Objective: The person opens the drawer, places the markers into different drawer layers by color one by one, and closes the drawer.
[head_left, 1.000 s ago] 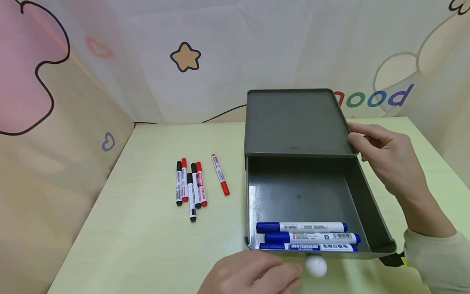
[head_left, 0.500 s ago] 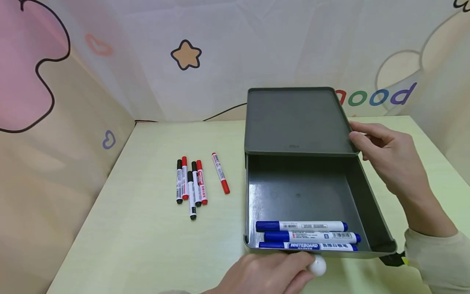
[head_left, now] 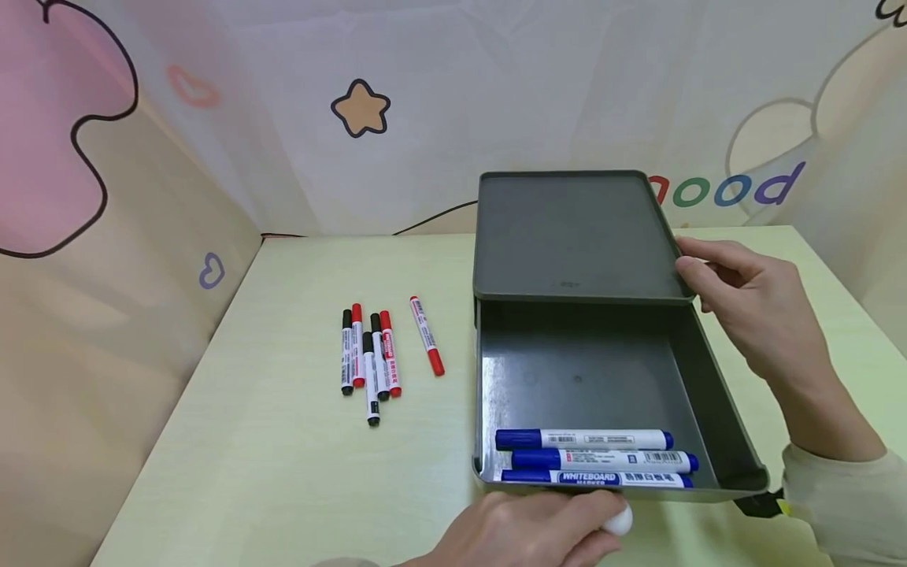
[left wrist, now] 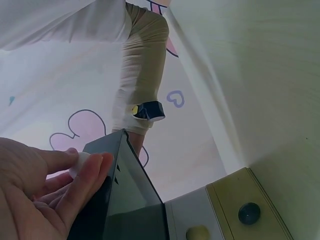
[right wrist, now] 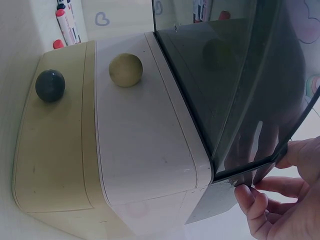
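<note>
The white knob (head_left: 620,520) of the dark grey drawer (head_left: 577,394) is held in the left hand (head_left: 531,528); its grip is closed to a pinch, with thumb and fingers laid against the knob. The right side edge of the cabinet's grey top (head_left: 577,236) is pinched by the right hand (head_left: 751,299), its grip nearly closed, with the thumb set on the rim. The drawer is pulled out toward the person, and three blue-capped markers (head_left: 584,439) are laid crosswise inside, along its front wall. Beneath it, in the wrist views, a white drawer (right wrist: 145,135) fitted with a beige knob (right wrist: 126,70) and a beige drawer (right wrist: 55,150) fitted with a dark knob (right wrist: 50,86) are stacked.

The cabinet is stood on the right part of a pale yellow-green surface (head_left: 298,441). To its left, five markers (head_left: 357,346) with black and red caps are bunched side by side, and a red-capped marker (head_left: 427,335) is set apart, tilted, between them and the drawer. The surface is enclosed by pale cloth (head_left: 439,94), printed with an orange star (head_left: 361,109), a purple heart (head_left: 212,271), a pink shape (head_left: 57,118) and coloured letters (head_left: 730,190).
</note>
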The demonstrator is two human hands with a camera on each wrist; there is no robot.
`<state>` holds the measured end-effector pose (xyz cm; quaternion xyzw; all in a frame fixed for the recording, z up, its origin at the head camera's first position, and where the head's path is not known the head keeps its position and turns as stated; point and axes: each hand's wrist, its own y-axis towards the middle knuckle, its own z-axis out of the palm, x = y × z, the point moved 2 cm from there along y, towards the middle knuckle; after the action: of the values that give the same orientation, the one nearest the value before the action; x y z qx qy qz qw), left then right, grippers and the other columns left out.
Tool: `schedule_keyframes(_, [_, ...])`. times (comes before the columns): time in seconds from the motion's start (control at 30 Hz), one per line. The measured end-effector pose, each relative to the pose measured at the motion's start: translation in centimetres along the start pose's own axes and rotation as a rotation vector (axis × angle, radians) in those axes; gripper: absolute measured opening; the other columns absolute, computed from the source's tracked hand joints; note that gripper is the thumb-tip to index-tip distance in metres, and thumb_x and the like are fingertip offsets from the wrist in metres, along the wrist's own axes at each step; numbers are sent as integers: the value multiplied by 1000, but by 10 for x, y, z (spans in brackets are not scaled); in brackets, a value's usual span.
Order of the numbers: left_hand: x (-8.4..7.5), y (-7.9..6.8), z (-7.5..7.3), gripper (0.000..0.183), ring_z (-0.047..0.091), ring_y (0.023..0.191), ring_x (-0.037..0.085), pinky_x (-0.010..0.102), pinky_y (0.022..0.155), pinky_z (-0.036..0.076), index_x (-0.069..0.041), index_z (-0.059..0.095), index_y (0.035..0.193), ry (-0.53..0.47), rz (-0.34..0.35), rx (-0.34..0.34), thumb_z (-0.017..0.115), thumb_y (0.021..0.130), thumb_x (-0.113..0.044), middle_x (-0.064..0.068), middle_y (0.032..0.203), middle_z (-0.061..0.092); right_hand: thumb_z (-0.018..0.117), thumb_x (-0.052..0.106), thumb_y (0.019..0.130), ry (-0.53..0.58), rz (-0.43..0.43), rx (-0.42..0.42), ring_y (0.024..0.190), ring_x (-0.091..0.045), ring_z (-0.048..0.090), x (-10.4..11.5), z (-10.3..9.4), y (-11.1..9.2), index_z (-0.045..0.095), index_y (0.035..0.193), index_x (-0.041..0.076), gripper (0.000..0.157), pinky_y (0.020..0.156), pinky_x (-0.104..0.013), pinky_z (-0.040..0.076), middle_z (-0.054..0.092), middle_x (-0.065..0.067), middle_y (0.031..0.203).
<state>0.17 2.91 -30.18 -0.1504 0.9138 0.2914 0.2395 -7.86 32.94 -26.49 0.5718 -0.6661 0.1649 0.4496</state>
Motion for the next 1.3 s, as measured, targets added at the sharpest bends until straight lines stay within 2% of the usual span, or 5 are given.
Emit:
schedule_keyframes(0.37, [4, 9, -7, 15, 54, 66, -7, -1, 64, 37, -12, 67, 116, -33, -2, -39, 63, 105, -20, -8, 78, 63, 67, 24, 102, -6, 4, -2, 70, -7, 55, 1, -1, 0, 67, 139, 11, 39, 58, -20, 40, 66, 26, 107])
schedule_keyframes(0.6, [10, 24, -13, 16, 56, 68, -8, 1, 71, 42, -11, 71, 115, -58, -88, 26, 66, 103, -21, -6, 86, 71, 68, 22, 101, 7, 7, 10, 69, -9, 55, 2, -2, 2, 68, 137, 8, 38, 57, -20, 41, 67, 25, 103])
schedule_keyframes(0.9, [20, 32, -13, 18, 66, 76, -5, 3, 71, 46, -10, 73, 116, -112, -137, -38, 70, 101, -19, -4, 97, 76, 70, 25, 100, 12, 42, 17, 67, -11, 53, 2, -4, 5, 69, 134, 5, 39, 54, -26, 36, 65, 16, 89])
schedule_keyframes(1.1, [26, 36, -15, 22, 57, 74, -8, 2, 68, 43, -12, 72, 120, -78, -167, -27, 70, 101, -22, -7, 99, 74, 70, 25, 100, 24, 55, 17, 67, -11, 53, 3, -3, 5, 69, 134, 4, 41, 53, -26, 36, 65, 17, 89])
schedule_keyframes(1.3, [32, 40, -16, 24, 58, 74, -5, 3, 68, 43, -11, 72, 120, -63, -168, -56, 73, 98, -21, -4, 102, 75, 70, 25, 100, 35, 64, 18, 66, -10, 53, 3, -4, 5, 68, 135, 5, 40, 51, -26, 35, 66, 18, 91])
